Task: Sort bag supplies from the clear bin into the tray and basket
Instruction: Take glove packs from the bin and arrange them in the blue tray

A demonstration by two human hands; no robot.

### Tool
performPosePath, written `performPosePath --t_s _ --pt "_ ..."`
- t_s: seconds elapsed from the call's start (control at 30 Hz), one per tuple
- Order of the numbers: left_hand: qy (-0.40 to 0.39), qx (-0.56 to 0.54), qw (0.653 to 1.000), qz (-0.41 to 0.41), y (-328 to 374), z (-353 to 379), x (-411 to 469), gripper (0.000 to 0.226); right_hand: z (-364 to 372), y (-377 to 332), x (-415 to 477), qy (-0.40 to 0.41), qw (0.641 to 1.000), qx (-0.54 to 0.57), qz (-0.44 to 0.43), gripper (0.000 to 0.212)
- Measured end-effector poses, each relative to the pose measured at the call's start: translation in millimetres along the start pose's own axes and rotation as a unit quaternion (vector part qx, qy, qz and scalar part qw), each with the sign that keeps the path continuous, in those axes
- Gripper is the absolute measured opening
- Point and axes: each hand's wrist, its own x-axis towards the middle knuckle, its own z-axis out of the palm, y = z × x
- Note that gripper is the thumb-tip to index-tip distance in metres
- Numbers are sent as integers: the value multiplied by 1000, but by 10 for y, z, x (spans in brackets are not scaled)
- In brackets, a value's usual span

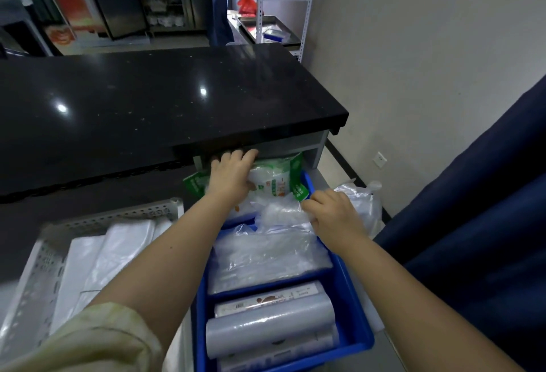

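A blue divided tray (356, 333) sits below me on the right. Its near compartment holds rolls of clear bags (270, 330); its middle compartment holds flat clear bags (266, 256). At the tray's far end, under the counter edge, lies a green-and-white pack of bags (277, 178). My left hand (230, 175) lies flat on that pack, fingers spread and reaching under the counter. My right hand (334, 212) pinches crumpled clear plastic (283, 212) beside the pack's green corner. A white perforated basket (44, 256) on the left holds folded white bags (100, 256).
A black glossy countertop (165, 100) overhangs the tray's far end. More loose clear plastic (365, 203) lies to the right by the wall. A dark blue curtain (478, 224) hangs at the right. White metal shelving (307, 2) stands behind the counter.
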Motion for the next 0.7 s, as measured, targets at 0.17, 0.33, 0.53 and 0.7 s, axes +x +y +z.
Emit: performPosePath --t_s 0.17,0.33,0.53,0.7 --pt "71 -30 996 38 -188 -101 -214 67 74 8 236 -28 999 14 12 30" --pt "205 -147 967 49 -330 -250 -531 31 318 -260 626 -58 996 43 -47 30" --pt "127 -139 977 104 -218 -138 -847 29 629 -443 780 -47 988 73 -127 13" --pt "-62 -40 995 72 -224 172 -926 44 707 -327 770 -100 982 109 -121 27"
